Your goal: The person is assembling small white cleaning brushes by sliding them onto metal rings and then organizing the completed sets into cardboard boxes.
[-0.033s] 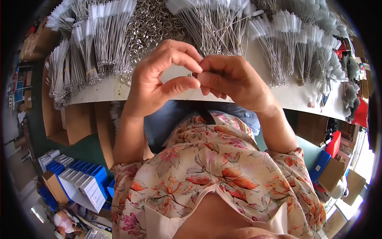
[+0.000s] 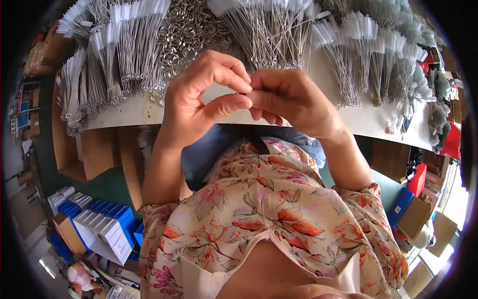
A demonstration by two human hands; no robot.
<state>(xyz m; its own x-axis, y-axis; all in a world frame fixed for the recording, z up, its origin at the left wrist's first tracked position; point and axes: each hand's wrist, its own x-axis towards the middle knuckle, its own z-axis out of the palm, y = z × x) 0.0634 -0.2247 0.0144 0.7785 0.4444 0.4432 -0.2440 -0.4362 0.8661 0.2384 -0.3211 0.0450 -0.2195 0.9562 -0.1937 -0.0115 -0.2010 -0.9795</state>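
Now the left hand's [image 2: 188, 99] fingertips, at nine o'clock, have drawn in, hiding more of the small metal piece [image 2: 240, 93] between the hands; its handling seems unfinished. At three o'clock the right hand [image 2: 298, 102] appears to pinch it; whether the narrowly parted left grips too, I cannot tell. Split rings [image 2: 191, 30] lie toward eleven o'clock.

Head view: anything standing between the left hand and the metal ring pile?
Nothing visible: the left hand is on the near side of the metal ring pile, partly overlapping it in view; brush bundles lie to either side of the pile.
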